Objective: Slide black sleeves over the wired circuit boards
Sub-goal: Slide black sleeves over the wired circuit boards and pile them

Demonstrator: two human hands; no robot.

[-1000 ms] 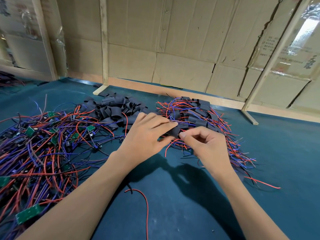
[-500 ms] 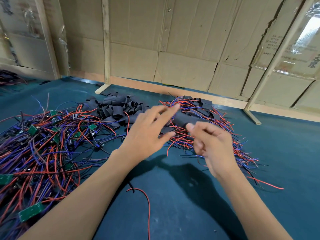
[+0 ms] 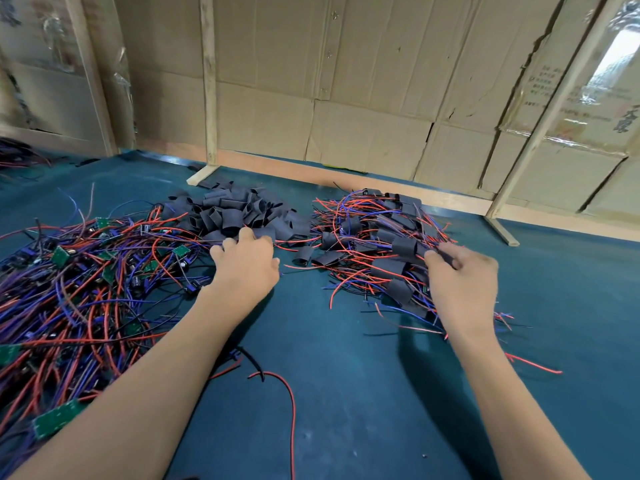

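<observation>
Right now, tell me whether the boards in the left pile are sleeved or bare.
Bare: green boards show uncovered among the red and purple wires, while the loose black sleeves lie in a separate heap behind them.

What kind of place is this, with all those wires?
Probably a small workshop where electronics are put together by hand. A big tangle of wired circuit boards, a heap of black sleeves and a pile of finished sleeved boards lie on a green bench walled with cardboard.
</observation>
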